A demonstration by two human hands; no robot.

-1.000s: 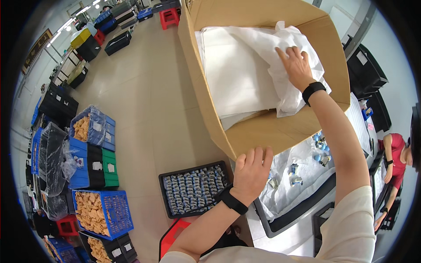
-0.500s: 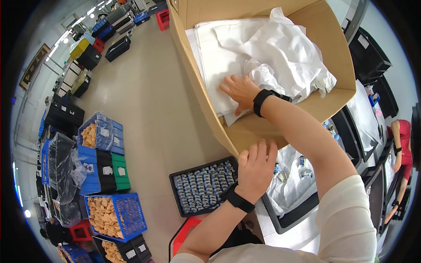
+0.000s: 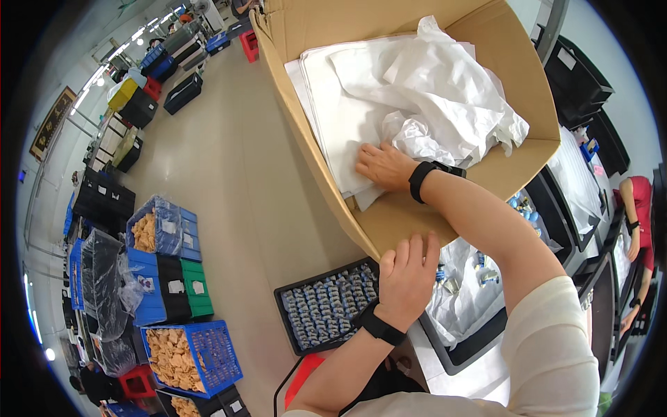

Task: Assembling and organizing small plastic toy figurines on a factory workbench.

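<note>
I'm looking at a factory packing floor: stacked blue plastic crates [image 3: 182, 358] of small parts along a bare concrete floor [image 3: 229, 160], black trays [image 3: 326, 313] of wrapped pieces, a big cardboard carton [image 3: 410, 229], and long ceiling strip lights [image 3: 132, 38].

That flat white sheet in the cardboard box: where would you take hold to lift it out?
Probably at its near corner, from above. That corner overhangs the stack beside the right hand, so fingers can slip beneath. Crumpled paper covers the far side.

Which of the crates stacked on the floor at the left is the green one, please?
The green crate stands at the right end of the row, beside a black crate; the neighbouring blue crates and the blue basket differ in colour.
</note>
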